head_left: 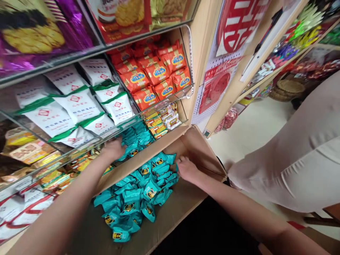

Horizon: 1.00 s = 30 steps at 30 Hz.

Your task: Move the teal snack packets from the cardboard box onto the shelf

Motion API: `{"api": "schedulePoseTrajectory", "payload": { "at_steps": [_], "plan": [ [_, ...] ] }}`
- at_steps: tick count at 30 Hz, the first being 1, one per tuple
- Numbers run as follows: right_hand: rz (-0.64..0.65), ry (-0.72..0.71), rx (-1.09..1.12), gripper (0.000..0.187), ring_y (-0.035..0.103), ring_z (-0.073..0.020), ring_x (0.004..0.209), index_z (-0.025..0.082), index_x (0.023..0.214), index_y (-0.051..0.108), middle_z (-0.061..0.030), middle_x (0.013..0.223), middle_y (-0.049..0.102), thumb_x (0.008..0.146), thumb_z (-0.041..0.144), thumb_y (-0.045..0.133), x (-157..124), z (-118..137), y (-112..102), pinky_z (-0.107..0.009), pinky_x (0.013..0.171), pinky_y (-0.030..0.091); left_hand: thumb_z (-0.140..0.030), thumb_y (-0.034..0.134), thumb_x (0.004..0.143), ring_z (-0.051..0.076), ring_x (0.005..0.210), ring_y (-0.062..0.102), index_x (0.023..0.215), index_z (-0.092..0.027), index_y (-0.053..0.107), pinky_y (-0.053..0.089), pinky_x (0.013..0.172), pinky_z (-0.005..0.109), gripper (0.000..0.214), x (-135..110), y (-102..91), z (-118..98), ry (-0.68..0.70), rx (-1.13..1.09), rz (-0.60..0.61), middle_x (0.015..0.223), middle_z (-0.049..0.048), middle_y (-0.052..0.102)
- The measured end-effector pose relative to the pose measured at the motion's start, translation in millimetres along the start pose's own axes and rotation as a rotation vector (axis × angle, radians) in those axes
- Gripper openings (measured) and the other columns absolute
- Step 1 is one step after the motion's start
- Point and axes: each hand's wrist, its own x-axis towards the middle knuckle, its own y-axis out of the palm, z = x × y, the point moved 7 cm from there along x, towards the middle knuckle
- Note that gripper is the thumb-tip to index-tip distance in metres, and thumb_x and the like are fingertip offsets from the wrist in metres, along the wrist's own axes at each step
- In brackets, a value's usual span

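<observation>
A cardboard box (186,209) stands against the shelves, with a heap of small teal wrapped snack packets (151,193) inside. My left hand (114,148) reaches past the box's far wall into a low shelf bin, at the left edge of more teal packets (136,140). Motion smears its fingers, so their grip does not show clearly. Inside the box, at the right of the heap, my right hand (186,169) has its fingers curled together, with a sliver of a teal packet showing at the fingertips.
Glass-fronted bins hold white-and-green bags (77,106), red packets (156,76) and yellow packets (156,124). A wooden shelf post (200,60) rises right of the box. A person in light trousers (300,152) stands close on the right.
</observation>
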Motion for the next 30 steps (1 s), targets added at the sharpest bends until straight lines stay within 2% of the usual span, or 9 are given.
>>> {"api": "schedulePoseTrajectory", "payload": {
  "at_steps": [4,6,11,14,18,21,24,27,30],
  "plan": [
    [0.059,0.098,-0.054,0.029,0.05,-0.0274,0.1,0.011,0.102,0.057,-0.0185,0.109,0.052,0.073,0.016,0.054,36,-19,9,-0.035,0.077,0.041,-0.035,0.043,0.079,0.021,0.119,0.038,0.116,-0.019,0.051,0.031,0.099,0.036,0.041,-94,-25.8,-33,0.252,-0.228,-0.1,0.129,0.0076,0.042],
    [0.076,0.105,-0.069,0.035,0.048,-0.0298,0.103,0.014,0.101,0.058,-0.0171,0.11,0.052,0.067,0.022,0.063,39,-25,16,-0.038,0.078,0.041,-0.034,0.047,0.077,0.02,0.113,0.044,0.11,-0.024,0.055,0.034,0.097,0.035,0.035,-145,-33.0,-45,0.344,-0.437,-0.134,0.122,0.0036,0.051],
    [0.078,-0.008,-0.077,0.047,0.047,-0.0306,0.104,0.017,0.091,0.062,-0.0123,0.105,0.057,0.047,0.025,0.078,25,-20,26,-0.037,0.078,0.041,-0.034,0.058,0.07,0.021,0.094,0.057,0.09,-0.027,0.067,0.042,0.086,0.029,0.023,-214,20.8,-38,0.06,-0.934,0.134,0.099,0.0034,0.064],
    [0.052,-0.088,-0.066,0.04,0.057,-0.0249,0.087,0.018,0.083,0.063,-0.0083,0.091,0.063,0.046,0.014,0.077,13,-12,18,-0.032,0.073,0.043,-0.038,0.059,0.068,0.02,0.092,0.057,0.089,-0.026,0.066,0.042,0.084,0.028,0.025,-229,61.4,-38,-0.072,-1.12,0.289,0.097,0.0037,0.064],
    [-0.047,-0.199,-0.038,0.028,0.057,-0.0226,0.085,0.018,0.089,0.061,-0.0068,0.088,0.064,0.062,0.017,0.069,-16,12,-18,-0.032,0.073,0.042,-0.049,0.054,0.069,0.017,0.082,0.059,0.1,-0.021,0.06,0.044,0.074,0.026,0.041,-231,90.1,-39,-0.291,-1.356,0.342,0.096,0.0069,0.063],
    [-0.175,-0.464,0.191,0.025,0.054,-0.0181,0.092,0.021,0.095,0.058,-0.003,0.093,0.063,0.071,0.025,0.063,-59,55,-56,-0.029,0.079,0.04,-0.059,0.044,0.071,0.014,0.066,0.06,0.108,-0.019,0.051,0.041,0.052,0.021,0.055,-232,100.9,-50,-0.554,-1.584,0.481,0.092,0.0086,0.063],
    [-0.22,-0.797,0.454,0.018,0.052,-0.0162,0.094,0.022,0.094,0.059,-0.0023,0.095,0.062,0.076,0.019,0.056,-109,98,-79,-0.032,0.087,0.036,-0.059,0.046,0.069,0.01,0.05,0.055,0.102,-0.02,0.053,0.03,0.038,0.016,0.052,-228,93.0,-76,-0.579,-1.81,0.66,0.076,0.0038,0.063],
    [-0.33,-0.796,0.592,0.03,0.043,-0.0181,0.108,0.024,0.102,0.057,-0.0041,0.113,0.053,0.078,0.011,0.046,-130,109,-84,-0.036,0.093,0.032,-0.045,0.06,0.066,0.006,0.048,0.052,0.092,-0.019,0.056,0.034,0.043,0.015,0.037,-217,75.3,-79,-0.531,-1.886,0.438,0.067,-0.0011,0.06],
    [-0.477,-0.436,0.96,0.027,0.048,-0.0191,0.102,0.021,0.108,0.05,-0.0087,0.111,0.051,0.083,0.022,0.039,-121,82,-78,-0.035,0.085,0.04,-0.038,0.064,0.065,0.008,0.059,0.055,0.099,-0.02,0.053,0.042,0.051,0.018,0.04,-211,59.4,-72,-0.484,-1.836,0.094,0.08,0.0001,0.062]
  ]
}}
